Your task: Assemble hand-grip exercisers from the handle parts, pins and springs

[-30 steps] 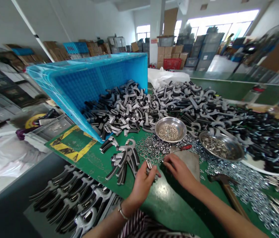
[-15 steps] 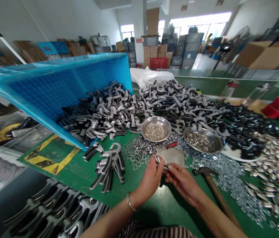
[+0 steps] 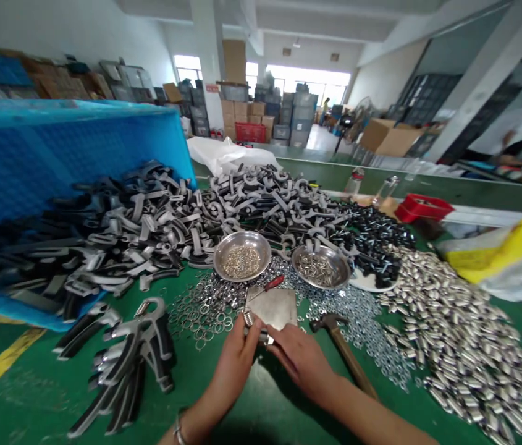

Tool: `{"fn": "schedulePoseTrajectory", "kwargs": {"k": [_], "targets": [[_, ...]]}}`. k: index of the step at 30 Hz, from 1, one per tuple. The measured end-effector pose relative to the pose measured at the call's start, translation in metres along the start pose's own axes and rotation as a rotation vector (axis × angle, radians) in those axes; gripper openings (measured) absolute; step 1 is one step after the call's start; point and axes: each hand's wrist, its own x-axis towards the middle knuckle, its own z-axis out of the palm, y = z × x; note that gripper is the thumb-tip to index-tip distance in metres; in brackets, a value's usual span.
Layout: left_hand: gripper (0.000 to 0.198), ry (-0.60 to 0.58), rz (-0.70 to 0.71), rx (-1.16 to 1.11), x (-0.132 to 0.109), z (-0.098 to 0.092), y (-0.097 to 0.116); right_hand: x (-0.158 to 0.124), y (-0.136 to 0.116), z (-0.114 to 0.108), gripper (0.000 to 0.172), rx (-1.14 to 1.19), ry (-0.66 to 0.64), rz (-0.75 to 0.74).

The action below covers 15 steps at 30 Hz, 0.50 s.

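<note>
Close together over the front of the green table (image 3: 270, 398), my left hand (image 3: 233, 361) and my right hand (image 3: 304, 361) are both closed on one small metal part with a coil spring (image 3: 248, 319). The spring sticks up above my left thumb; fingers hide most of the rest. Just beyond them lies a flat metal plate (image 3: 283, 303), with a red-handled screwdriver (image 3: 274, 282) across its far edge. To the left rest several grey-and-black hand grips (image 3: 149, 343), stacked on each other. A claw hammer (image 3: 346, 352) lies right of my right hand.
A tipped blue crate (image 3: 70, 142) spills grey-black handles (image 3: 168, 216) at left. Two steel bowls, one with small brass-coloured pieces (image 3: 218, 272) and one with pins (image 3: 298, 272), stand behind the plate. Loose rings (image 3: 205, 315), nuts (image 3: 362, 327) and metal sleeves (image 3: 464, 340) surround them.
The view has turned right, so the scene sits further left and a yellow-and-white bag shows. My right hand has rolled palm-down, its fingers closer against the part. My left hand keeps its hold.
</note>
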Motion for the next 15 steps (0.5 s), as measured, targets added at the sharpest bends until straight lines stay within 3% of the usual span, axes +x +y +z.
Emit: {"fn": "schedulePoseTrajectory", "kwargs": {"k": [3, 5, 7, 11, 15], "targets": [[0.041, 0.012, -0.015, -0.023, 0.014, -0.003, -0.007, -0.019, 0.048, -0.034, 0.037, -0.188, -0.243, 0.292], [0.047, 0.048, -0.025, -0.038, 0.024, -0.003, -0.006, -0.03, 0.096, -0.071, 0.034, -0.417, -0.251, 0.646], [0.051, 0.072, -0.033, -0.062, 0.032, 0.004, -0.001, -0.036, 0.144, -0.11, 0.031, -0.548, -0.246, 0.822], [0.054, -0.023, 0.008, -0.098, 0.037, 0.039, 0.008, -0.027, 0.21, -0.163, 0.033, -0.619, -0.378, 1.0], [0.058, -0.154, 0.066, -0.101, 0.024, 0.07, 0.008, -0.01, 0.233, -0.166, 0.032, -0.577, -0.492, 1.011]]}}
